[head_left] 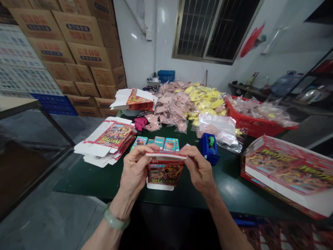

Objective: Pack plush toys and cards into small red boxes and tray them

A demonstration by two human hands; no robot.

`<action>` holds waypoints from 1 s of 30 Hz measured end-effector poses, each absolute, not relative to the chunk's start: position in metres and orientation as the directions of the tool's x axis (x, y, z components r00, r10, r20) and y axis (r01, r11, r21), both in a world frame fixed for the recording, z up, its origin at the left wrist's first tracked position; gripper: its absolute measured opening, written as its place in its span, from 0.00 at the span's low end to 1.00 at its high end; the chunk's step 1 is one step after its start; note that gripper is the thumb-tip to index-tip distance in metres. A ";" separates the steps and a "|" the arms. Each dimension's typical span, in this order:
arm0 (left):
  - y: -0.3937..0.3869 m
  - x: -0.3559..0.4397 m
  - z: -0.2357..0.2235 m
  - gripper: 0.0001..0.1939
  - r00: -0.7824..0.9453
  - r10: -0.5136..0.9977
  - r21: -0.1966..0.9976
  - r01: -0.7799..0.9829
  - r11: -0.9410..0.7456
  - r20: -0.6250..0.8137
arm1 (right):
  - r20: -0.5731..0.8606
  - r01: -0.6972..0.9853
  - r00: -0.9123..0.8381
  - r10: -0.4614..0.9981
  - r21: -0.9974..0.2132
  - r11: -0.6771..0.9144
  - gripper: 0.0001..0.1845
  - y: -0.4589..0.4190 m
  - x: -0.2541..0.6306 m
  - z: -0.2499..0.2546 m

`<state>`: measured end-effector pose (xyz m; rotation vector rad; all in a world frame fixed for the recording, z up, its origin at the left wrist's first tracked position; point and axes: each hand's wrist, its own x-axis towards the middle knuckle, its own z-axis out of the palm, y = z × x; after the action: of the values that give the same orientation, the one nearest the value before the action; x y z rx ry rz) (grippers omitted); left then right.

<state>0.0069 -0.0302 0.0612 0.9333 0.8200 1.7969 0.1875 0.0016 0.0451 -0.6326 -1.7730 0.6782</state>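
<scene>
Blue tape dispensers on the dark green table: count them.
1: a blue plastic tape dispenser, right of the small card boxes, beside a clear plastic bag. Others could be hidden under the piles.

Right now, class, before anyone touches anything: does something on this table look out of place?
The large printed carton at the right lies askew to the green table. Its near corner seems to jut past the table's edge, so it looks unsteady.

Partly folded red cardboard box [165,172]

A small packing workshop, with stacked cardboard cartons [78,52] and a green-topped worktable [85,184] heaped with bagged goods [179,104].
</scene>
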 end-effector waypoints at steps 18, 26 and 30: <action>-0.039 -0.009 0.068 0.08 0.065 0.891 0.864 0.221 -0.452 0.449 | 0.560 0.206 -0.242 0.792 -0.768 0.606 0.06 -0.021 0.193 0.047; -0.038 -0.004 0.061 0.08 0.144 0.787 0.707 0.365 -0.606 0.600 | 0.598 0.204 -0.178 0.782 -0.755 0.623 0.06 -0.026 0.194 0.046; -0.042 -0.001 0.056 0.14 0.197 0.712 0.575 0.466 -0.673 0.674 | 0.670 0.206 -0.124 0.732 -0.705 0.679 0.09 -0.023 0.193 0.035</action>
<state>-0.0013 -0.0420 0.0558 2.2294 1.1251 1.4667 0.1935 -0.0232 0.0354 -0.7700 -1.6719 0.5366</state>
